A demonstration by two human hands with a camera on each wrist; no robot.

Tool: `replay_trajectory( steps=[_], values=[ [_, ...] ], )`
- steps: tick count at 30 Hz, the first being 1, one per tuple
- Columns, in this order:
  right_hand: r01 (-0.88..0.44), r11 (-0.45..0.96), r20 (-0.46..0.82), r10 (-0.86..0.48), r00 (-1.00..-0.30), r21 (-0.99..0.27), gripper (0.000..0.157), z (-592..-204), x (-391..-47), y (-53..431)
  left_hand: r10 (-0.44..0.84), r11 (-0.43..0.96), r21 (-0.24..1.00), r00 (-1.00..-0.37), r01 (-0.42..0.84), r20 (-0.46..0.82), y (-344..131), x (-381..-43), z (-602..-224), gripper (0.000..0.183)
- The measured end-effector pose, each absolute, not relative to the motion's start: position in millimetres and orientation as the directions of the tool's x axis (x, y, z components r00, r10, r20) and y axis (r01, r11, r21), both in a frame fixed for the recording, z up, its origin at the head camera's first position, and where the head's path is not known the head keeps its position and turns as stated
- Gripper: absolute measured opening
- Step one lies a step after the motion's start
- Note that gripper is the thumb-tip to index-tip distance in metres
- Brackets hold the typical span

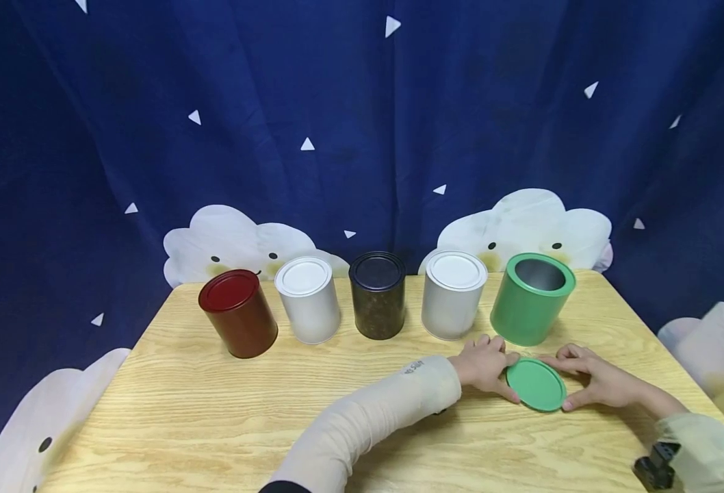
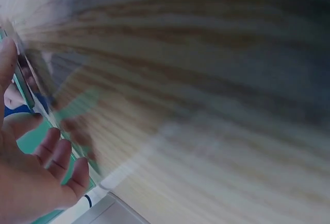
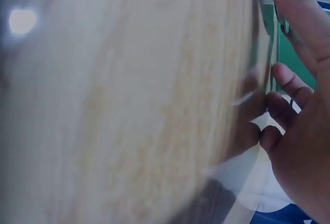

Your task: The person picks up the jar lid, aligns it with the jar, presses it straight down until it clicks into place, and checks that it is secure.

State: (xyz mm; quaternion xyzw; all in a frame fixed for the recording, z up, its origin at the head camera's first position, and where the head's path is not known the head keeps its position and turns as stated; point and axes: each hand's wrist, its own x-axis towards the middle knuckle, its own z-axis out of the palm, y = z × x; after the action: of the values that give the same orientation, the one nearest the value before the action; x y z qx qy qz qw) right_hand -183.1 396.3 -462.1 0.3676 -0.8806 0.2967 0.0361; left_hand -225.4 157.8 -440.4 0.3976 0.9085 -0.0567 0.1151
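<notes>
A round green lid (image 1: 536, 385) lies flat, low over the table in front of the open green can (image 1: 525, 311). My left hand (image 1: 485, 364) holds its left edge, with thumb and index finger spread along the rim. On the opposite side, my right hand (image 1: 602, 380) grips the rim the same way. The other fingers of both hands are loosely bent, as the left wrist and right wrist views show. Whether the lid touches the tabletop I cannot tell. The can's grey inside is visible from above.
Left of the green can stand a white can (image 1: 454, 294), a black can (image 1: 378, 296), another white can (image 1: 308, 300) and a dark red can (image 1: 239, 313), all with lids on. They form a row along the back of the wooden table (image 1: 214, 418), before a blue curtain (image 1: 337, 82).
</notes>
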Motion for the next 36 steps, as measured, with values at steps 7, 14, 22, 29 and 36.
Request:
replay_trajectory(
  steps=[7,14,22,29,36],
  values=[
    [-0.644,0.518,0.264,-0.625,-0.734,-0.563,0.070,-459,-181,400,0.765,0.630,0.077,-0.599,0.773,-0.237,153,-229,-434,0.079],
    [-0.578,0.520,0.204,-0.606,-0.768,-0.629,0.068,-454,-180,403,0.795,0.599,0.126,-0.570,0.790,-0.207,152,-233,-433,0.080],
    [-0.570,0.522,0.197,-0.603,-0.773,-0.634,0.068,-439,-179,402,0.829,0.559,0.205,-0.548,0.803,-0.112,149,-238,-429,0.081],
    [-0.559,0.540,0.189,-0.591,-0.784,-0.629,0.069,-428,-181,404,0.864,0.485,0.312,-0.502,0.817,-0.028,145,-243,-421,0.080],
    [-0.581,0.546,0.223,-0.584,-0.781,-0.604,0.070,-415,-178,401,0.874,0.440,0.375,-0.484,0.816,0.027,141,-244,-412,0.079]
  ],
)
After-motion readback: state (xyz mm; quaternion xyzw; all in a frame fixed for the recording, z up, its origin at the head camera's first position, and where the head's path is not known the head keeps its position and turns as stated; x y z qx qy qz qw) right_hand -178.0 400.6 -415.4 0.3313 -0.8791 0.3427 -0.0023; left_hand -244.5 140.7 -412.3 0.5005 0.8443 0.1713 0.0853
